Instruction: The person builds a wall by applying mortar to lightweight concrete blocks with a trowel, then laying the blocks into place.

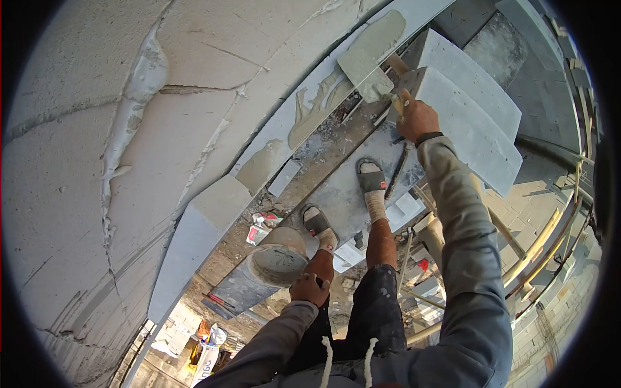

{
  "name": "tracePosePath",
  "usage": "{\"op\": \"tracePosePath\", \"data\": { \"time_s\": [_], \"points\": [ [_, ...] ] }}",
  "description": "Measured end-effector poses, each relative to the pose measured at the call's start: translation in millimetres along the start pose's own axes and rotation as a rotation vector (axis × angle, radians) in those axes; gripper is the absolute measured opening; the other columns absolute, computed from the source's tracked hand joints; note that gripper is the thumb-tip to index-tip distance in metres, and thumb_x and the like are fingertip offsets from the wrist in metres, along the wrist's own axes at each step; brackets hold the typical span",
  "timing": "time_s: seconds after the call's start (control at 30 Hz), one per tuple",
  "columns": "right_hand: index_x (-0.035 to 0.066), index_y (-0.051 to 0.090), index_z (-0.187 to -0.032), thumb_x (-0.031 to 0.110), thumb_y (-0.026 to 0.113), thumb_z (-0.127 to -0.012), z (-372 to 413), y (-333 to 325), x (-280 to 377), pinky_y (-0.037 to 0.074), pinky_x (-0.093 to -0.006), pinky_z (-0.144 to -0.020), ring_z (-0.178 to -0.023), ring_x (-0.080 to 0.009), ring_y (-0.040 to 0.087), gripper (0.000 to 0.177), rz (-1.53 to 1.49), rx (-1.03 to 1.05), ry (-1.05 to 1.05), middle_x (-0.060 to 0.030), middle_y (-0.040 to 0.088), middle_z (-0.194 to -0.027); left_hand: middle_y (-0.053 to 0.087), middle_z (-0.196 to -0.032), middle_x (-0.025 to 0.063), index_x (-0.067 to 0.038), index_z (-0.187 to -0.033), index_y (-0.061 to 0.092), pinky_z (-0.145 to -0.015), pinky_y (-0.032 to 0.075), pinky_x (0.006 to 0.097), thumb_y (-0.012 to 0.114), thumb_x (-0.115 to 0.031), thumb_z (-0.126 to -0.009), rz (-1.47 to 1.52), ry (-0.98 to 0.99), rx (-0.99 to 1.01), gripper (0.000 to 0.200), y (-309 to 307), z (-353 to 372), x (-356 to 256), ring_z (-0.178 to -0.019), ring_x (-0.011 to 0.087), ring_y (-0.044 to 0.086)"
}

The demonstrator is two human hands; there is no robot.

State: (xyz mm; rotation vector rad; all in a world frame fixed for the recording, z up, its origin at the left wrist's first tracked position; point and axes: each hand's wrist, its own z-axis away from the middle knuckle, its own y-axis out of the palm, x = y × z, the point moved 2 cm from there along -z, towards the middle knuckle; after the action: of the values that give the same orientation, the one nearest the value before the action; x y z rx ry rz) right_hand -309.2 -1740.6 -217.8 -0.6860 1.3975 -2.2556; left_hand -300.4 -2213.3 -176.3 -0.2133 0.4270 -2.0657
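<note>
My right hand (417, 118) is closed around the light handle of a trowel (376, 85). The mortar-smeared blade lies at the edge of a narrow block ledge (184, 249) along the wall. Grey mortar (317, 111) is spread on this ledge in patches, thick and ridged near the blade and flatter farther down. My left hand (309, 290) hangs low by my leg with fingers curled; a small dark spot shows at them, and whatever they hold cannot be made out. Close to it stands a bucket (278, 264) with grey mortar inside.
A wall (84, 194) with cracks and squeezed-out filler rises on the left. Pale blocks (462, 113) are stacked at the right. My sandalled feet are on a plank platform (349, 184). Bamboo poles (533, 249) run along the right; bags (210, 349) lie below.
</note>
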Motion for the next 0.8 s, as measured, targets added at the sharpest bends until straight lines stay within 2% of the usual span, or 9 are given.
{"op": "tracePosePath", "data": {
  "time_s": [0.13,0.23,0.43,0.63,0.73,0.8],
  "points": [
    [0.009,0.041,-0.095,0.007,0.053,-0.071,47.1,39.3,46.7,0.047,-0.0456,-0.059,-0.069,-0.0370,0.059,0.027,-0.157,-0.022,0.045,-0.0193,0.058,-0.076,0.053,-0.113,0.0172,-0.003,-0.110,0.054,-0.088,0.041,0.0421,0.052,-0.044,-0.075,-0.003,-0.010,0.029,0.054,-3.0,-1.8,0.7,-0.105,0.0334,0.050],
    [0.009,0.040,-0.093,0.008,0.054,-0.072,74.0,66.3,87.0,0.047,-0.0457,-0.057,-0.066,-0.0372,0.059,0.026,-0.261,-0.078,0.067,-0.0183,0.057,-0.077,0.052,-0.114,0.0179,-0.003,-0.110,0.054,-0.089,0.041,0.0422,0.052,-0.045,-0.075,0.005,-0.001,0.015,0.055,-0.9,-1.5,3.7,-0.105,0.0340,0.050],
    [0.009,0.040,-0.090,0.008,0.053,-0.073,111.1,103.7,161.0,0.047,-0.0435,-0.054,-0.064,-0.0348,0.060,0.022,-0.377,-0.001,0.024,-0.0167,0.055,-0.074,0.052,-0.115,0.0174,-0.004,-0.111,0.054,-0.088,0.041,0.0428,0.051,-0.045,-0.075,-0.011,-0.009,0.017,0.054,7.6,-0.6,13.8,-0.105,0.0345,0.049],
    [0.008,0.041,-0.086,0.010,0.049,-0.078,150.3,144.6,229.8,0.049,-0.0360,-0.049,-0.061,-0.0279,0.061,0.011,-0.271,0.033,-0.114,-0.0124,0.053,-0.070,0.052,-0.113,0.0167,-0.004,-0.108,0.055,-0.086,0.042,0.0423,0.051,-0.044,-0.074,0.021,0.020,0.003,0.052,9.2,-0.4,18.3,-0.104,0.0337,0.050],
    [0.008,0.041,-0.085,0.011,0.050,-0.077,166.8,153.6,246.4,0.049,-0.0328,-0.047,-0.060,-0.0258,0.061,0.012,-0.210,0.085,-0.185,-0.0110,0.053,-0.070,0.053,-0.113,0.0168,-0.004,-0.108,0.055,-0.086,0.042,0.0422,0.051,-0.044,-0.074,0.012,0.029,-0.013,0.053,11.6,-0.9,20.2,-0.103,0.0336,0.050],
    [0.008,0.041,-0.084,0.011,0.049,-0.077,174.8,153.5,242.9,0.048,-0.0345,-0.046,-0.060,-0.0257,0.061,0.011,-0.199,0.099,-0.213,-0.0109,0.053,-0.069,0.053,-0.112,0.0169,-0.003,-0.108,0.054,-0.086,0.042,0.0423,0.051,-0.044,-0.075,0.004,0.039,-0.029,0.053,13.1,-0.6,22.3,-0.102,0.0338,0.050]
  ]
}}
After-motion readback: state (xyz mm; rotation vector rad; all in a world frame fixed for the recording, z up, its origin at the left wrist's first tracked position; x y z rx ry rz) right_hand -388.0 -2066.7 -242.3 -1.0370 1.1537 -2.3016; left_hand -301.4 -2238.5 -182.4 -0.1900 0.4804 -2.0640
